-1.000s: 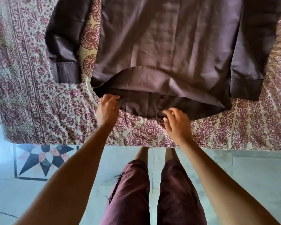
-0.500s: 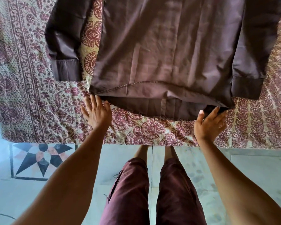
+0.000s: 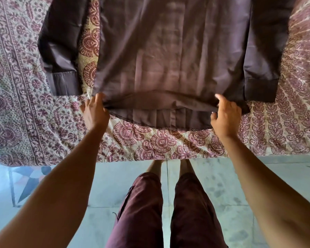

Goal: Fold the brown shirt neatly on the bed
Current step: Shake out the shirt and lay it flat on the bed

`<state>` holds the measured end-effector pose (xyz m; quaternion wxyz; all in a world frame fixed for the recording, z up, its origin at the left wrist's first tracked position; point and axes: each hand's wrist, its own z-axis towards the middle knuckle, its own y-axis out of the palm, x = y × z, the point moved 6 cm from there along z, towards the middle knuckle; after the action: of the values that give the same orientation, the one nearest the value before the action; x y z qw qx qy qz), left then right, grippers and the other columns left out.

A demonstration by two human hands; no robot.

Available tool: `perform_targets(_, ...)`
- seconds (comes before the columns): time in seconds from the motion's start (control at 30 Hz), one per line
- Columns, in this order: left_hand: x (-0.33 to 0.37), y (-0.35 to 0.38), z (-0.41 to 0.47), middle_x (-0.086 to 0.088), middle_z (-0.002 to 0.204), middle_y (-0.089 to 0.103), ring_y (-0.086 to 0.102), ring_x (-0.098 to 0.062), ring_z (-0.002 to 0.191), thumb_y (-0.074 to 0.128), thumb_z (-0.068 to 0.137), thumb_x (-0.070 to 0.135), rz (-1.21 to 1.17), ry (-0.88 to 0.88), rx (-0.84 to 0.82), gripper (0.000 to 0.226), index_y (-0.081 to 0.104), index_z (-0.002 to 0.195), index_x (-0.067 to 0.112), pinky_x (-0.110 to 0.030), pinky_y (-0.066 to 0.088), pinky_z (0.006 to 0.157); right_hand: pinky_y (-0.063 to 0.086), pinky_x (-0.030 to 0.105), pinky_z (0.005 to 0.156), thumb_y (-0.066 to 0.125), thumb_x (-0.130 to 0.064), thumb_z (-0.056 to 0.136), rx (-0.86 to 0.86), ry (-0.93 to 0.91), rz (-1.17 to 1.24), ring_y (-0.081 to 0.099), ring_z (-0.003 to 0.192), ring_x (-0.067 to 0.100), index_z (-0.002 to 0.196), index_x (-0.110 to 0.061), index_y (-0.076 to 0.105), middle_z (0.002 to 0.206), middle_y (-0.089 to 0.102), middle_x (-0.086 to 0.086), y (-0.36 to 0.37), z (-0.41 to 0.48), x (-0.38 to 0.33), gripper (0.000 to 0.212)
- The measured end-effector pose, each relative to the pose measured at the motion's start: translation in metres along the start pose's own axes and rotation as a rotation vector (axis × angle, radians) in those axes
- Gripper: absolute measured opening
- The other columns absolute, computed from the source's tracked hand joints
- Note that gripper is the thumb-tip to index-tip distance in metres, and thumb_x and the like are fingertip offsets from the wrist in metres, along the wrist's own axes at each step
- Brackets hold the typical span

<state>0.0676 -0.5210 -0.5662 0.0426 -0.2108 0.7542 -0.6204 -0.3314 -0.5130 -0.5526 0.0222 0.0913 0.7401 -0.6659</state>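
Note:
The brown shirt [image 3: 168, 56] lies spread flat on the bed [image 3: 43, 122], hem toward me, with a long sleeve lying down each side. My left hand [image 3: 94, 111] pinches the hem's left corner. My right hand [image 3: 225, 113] grips the hem near its right corner. Between the two hands the upper layer of the hem is lifted slightly, and the lower layer shows beneath it on the patterned bedsheet.
The bed's near edge [image 3: 168, 154] runs across the middle of the view, covered by a maroon and cream printed sheet. Below it is a pale tiled floor [image 3: 222, 185] with a star-pattern tile [image 3: 29, 179] at left. My legs stand close to the bed.
Both hands moved from the sheet just below the hem onto the hem's corners and took hold of them. The upper hem layer is now raised a little.

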Motion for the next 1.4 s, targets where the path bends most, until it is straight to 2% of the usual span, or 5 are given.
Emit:
perform_targets(0.4, -0.030, 0.012, -0.004, -0.007, 0.107, 0.058, 0.047, -0.031, 0.100, 0.062, 0.079, 0.011, 0.162, 0.100, -0.241, 0.008, 0.068, 0.085, 0.011, -0.038, 0.040, 0.079, 0.043, 0.041, 0.065, 0.051, -0.008, 0.067, -0.125, -0.200, -0.028, 0.053, 0.072, 0.035, 0.072, -0.013, 0.056, 0.074, 0.056, 0.012, 0.011, -0.031, 0.017, 0.008)
perform_targets(0.67, -0.050, -0.003, 0.003, -0.012, 0.122, 0.058, 0.054, -0.023, 0.108, 0.047, 0.086, 0.005, -0.371, -0.545, 0.091, 0.033, 0.057, 0.117, 0.010, -0.027, 0.037, 0.087, 0.035, 0.043, 0.089, 0.047, -0.019, 0.090, 0.091, 0.735, 0.292, 0.044, 0.115, 0.038, 0.125, -0.002, 0.046, 0.127, 0.046, 0.024, 0.005, -0.013, 0.071, 0.039)
perform_targets(0.8, -0.052, 0.000, 0.010, -0.011, 0.113, 0.065, 0.060, -0.026, 0.104, 0.064, 0.084, 0.018, -0.448, -0.655, -0.007, 0.026, 0.062, 0.108, 0.008, -0.029, 0.047, 0.088, 0.039, 0.039, 0.083, 0.050, -0.030, 0.092, 0.020, 0.842, 0.372, 0.051, 0.113, 0.037, 0.116, 0.000, 0.054, 0.122, 0.055, 0.023, 0.017, -0.002, 0.090, 0.038)
perform_targets(0.97, -0.058, 0.012, 0.011, 0.000, 0.064, 0.051, 0.046, -0.016, 0.054, 0.066, 0.084, 0.017, -0.820, -0.708, -0.046, 0.028, 0.048, 0.062, 0.019, -0.014, 0.037, 0.036, 0.034, 0.033, 0.067, 0.053, -0.032, 0.090, 0.185, 0.881, 0.688, 0.051, 0.079, 0.027, 0.075, -0.012, 0.054, 0.080, 0.058, 0.012, 0.011, 0.001, 0.083, 0.025)
perform_targets(1.4, -0.077, 0.011, 0.002, -0.004, 0.078, 0.061, 0.053, -0.010, 0.063, 0.065, 0.081, 0.003, -0.948, -0.780, 0.133, 0.027, 0.057, 0.065, 0.023, -0.014, 0.044, 0.045, 0.045, 0.021, 0.065, 0.067, -0.010, 0.081, 0.352, 1.186, 0.965, 0.058, 0.072, 0.010, 0.086, -0.013, 0.067, 0.078, 0.062, -0.001, 0.027, -0.013, 0.119, 0.005)
